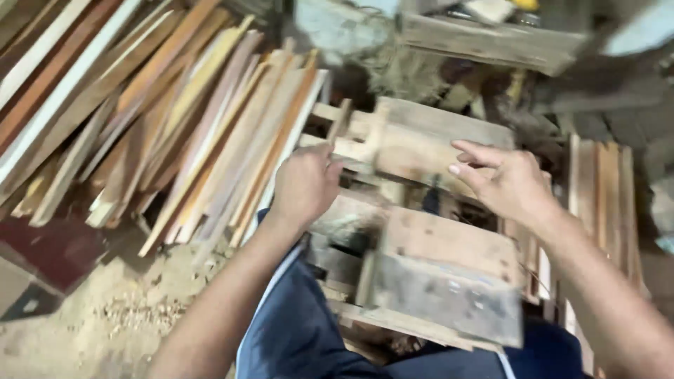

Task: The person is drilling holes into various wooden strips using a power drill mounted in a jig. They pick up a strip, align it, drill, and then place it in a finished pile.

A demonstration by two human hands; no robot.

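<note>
— Sawdust covers the floor (105, 316), and wood strips (175, 119) lean in a big pile. Where are the hands?

— Left hand (305, 184) clenches a wooden frame (414, 140) in front. Right hand (502, 181) floats above it, fingers loose, holding nothing.

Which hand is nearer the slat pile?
Left. The left hand sits right beside the slat pile, at its right edge; the right hand is farther right, over the wooden frame.

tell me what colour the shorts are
Dark navy blue shorts with a thin white side stripe, best seen in the head view.
</note>
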